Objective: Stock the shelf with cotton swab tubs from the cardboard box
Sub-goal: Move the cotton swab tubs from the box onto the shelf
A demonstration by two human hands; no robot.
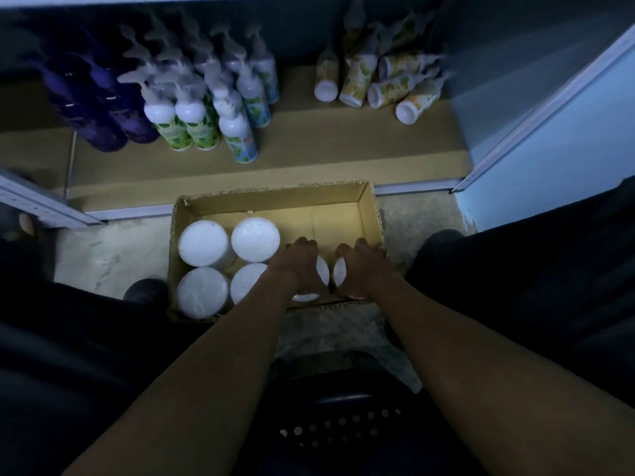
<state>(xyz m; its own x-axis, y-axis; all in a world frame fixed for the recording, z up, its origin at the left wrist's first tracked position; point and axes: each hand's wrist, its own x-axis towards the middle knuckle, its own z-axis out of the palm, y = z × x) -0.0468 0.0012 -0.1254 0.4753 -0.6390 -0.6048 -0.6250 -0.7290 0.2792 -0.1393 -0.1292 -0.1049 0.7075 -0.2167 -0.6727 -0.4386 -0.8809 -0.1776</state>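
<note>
cardboard box (pixel 369 214) sits on the floor just in front of the low shelf (pixel 343 149), and both hands are down in its near right part. the left hand (pixel 295 266) curls its fingers over the top of 1 white tub (pixel 321 273), the right hand (pixel 360 266) does the same on the tub beside it (pixel 339 272); each looks gripped, though the fingertips are hidden behind the lids. 4 more tubs (pixel 255 238) stand in the left half of the box.

the risk i see is a top-only grip: if a lid is loose, or a tub slips, it could drop back and knock its neighbours. lifting 2 at once also leaves no spare hand.

on the shelf, green pump bottles (pixel 237 132) stand left of centre, purple bottles (pixel 103 111) further left, and yellow bottles (pixel 388 84) lie tipped at the right. the bare strip between them is the likely landing spot; the box's far wall stands between hands and shelf.
</note>
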